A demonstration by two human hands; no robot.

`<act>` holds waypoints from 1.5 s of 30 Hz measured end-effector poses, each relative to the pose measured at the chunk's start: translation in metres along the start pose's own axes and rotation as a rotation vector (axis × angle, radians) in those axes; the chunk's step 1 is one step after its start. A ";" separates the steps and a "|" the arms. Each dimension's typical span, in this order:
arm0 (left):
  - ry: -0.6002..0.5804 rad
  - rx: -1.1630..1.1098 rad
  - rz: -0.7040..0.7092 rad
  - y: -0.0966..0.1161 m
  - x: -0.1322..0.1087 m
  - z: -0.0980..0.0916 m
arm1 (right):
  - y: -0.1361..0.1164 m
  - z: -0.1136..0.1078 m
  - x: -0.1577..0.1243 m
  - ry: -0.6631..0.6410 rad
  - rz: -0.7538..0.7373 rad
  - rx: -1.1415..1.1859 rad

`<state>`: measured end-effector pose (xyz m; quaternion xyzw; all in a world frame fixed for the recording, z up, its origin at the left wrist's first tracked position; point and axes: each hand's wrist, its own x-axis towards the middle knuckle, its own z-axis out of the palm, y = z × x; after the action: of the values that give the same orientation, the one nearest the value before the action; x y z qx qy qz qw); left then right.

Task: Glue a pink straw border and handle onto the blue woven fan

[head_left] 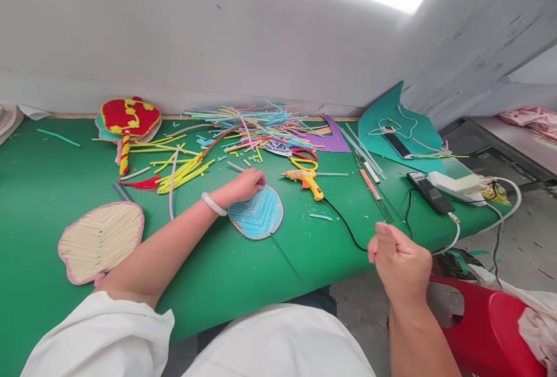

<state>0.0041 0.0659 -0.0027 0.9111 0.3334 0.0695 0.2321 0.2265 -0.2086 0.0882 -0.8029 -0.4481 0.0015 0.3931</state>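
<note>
My left hand (244, 184) rests with curled fingers on the top edge of a light blue woven fan-shaped piece (258, 214) lying on the green table (243, 272); a white bangle sits on that wrist. My right hand (398, 264) hangs in a loose fist off the table's front edge, beside the black cord (346, 225) of a yellow glue gun (307, 179); whether it pinches anything is unclear. Yellow-handled scissors (304, 159) lie just behind the glue gun.
A heap of coloured strips (256, 127) lies at the back. A cream woven piece (101, 240) and a red and yellow fan (129, 119) are at the left. A power strip (455, 187), phones and teal sheet (398, 127) are at the right, a red chair (487, 325) below.
</note>
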 end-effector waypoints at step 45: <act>0.066 -0.057 0.044 -0.003 -0.003 0.007 | -0.010 0.149 0.028 -0.264 -0.767 -0.240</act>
<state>0.0025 0.0629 -0.0105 0.9085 0.3184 0.1140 0.2454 0.1834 -0.0922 0.0015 -0.6111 -0.7579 -0.0943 0.2081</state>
